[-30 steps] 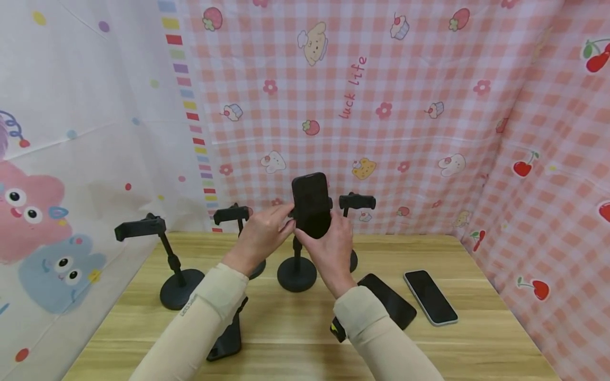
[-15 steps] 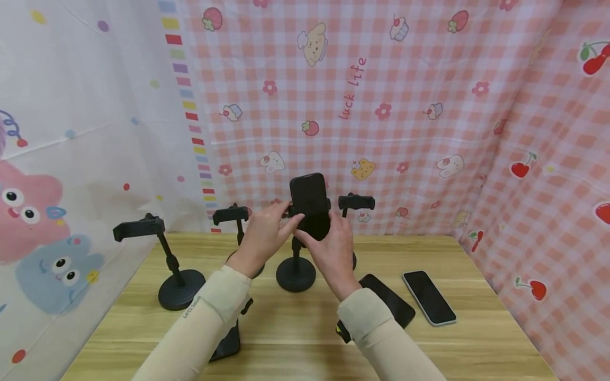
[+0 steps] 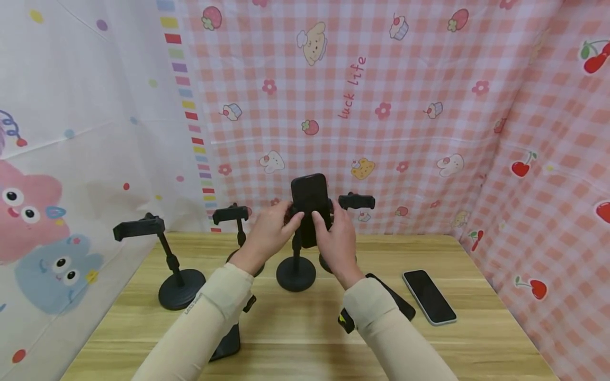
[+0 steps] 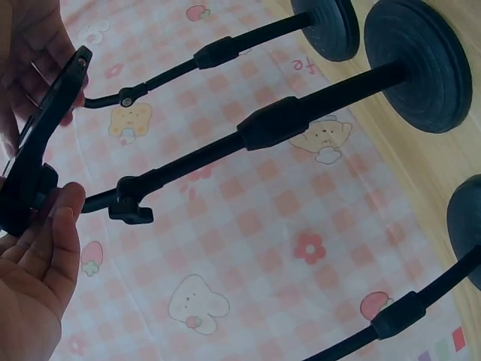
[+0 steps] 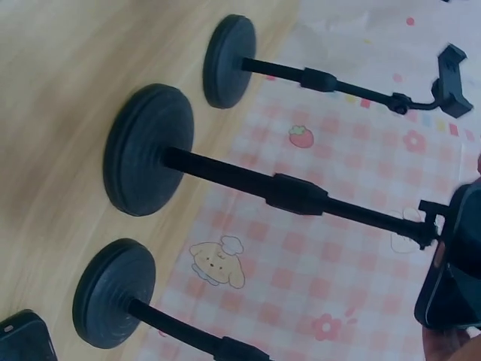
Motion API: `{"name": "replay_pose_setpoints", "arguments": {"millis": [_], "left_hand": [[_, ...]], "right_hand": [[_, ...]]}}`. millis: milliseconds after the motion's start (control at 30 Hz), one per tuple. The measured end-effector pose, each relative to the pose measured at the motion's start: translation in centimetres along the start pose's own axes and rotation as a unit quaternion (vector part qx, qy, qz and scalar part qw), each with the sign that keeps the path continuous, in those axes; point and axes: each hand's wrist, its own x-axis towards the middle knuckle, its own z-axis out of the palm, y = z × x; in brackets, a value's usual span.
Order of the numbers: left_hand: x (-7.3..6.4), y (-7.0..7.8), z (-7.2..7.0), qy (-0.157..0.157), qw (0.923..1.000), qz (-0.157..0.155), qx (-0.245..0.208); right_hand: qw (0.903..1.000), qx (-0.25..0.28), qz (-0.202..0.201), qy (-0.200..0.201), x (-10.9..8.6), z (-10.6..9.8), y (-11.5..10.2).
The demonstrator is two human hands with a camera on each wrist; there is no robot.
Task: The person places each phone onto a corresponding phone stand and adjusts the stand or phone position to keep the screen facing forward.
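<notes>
Wooden table [image 3: 290, 333], pink checked cloth [image 3: 410, 74], black phone [image 3: 310, 191]

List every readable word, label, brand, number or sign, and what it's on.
"luck life": on the pink checked backdrop; the left wrist view shows only its end.
Lettering on the left sleeve: too small and blurred to read surely.
Raised phone: no readable text.
No brands or numbers legible.

The left grip [image 3: 269, 228] and right grip [image 3: 336, 239] hold a black phone [image 3: 310, 191] atop a stand [image 3: 296, 274].
</notes>
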Motion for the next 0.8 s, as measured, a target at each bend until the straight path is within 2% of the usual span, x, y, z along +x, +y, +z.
{"name": "replay_pose_setpoints", "arguments": {"millis": [267, 567, 800], "left_hand": [[0.1, -0.1, -0.2, -0.013, 0.9999, -0.006, -0.003], [0.2, -0.5, -0.4, -0.004, 0.999, -0.043, -0.01], [0.3, -0.7, -0.3, 0.001, 0.9977, -0.065, -0.018]], "right_hand": [[0.9969, 0.072, -0.001, -0.031, 1.2, -0.7, -0.2], [0.9934, 0.092, 0.056, -0.039, 1.7, -0.7, -0.8], [0.9938, 0.095, 0.051, -0.027, 1.6, -0.5, -1.0]]}}
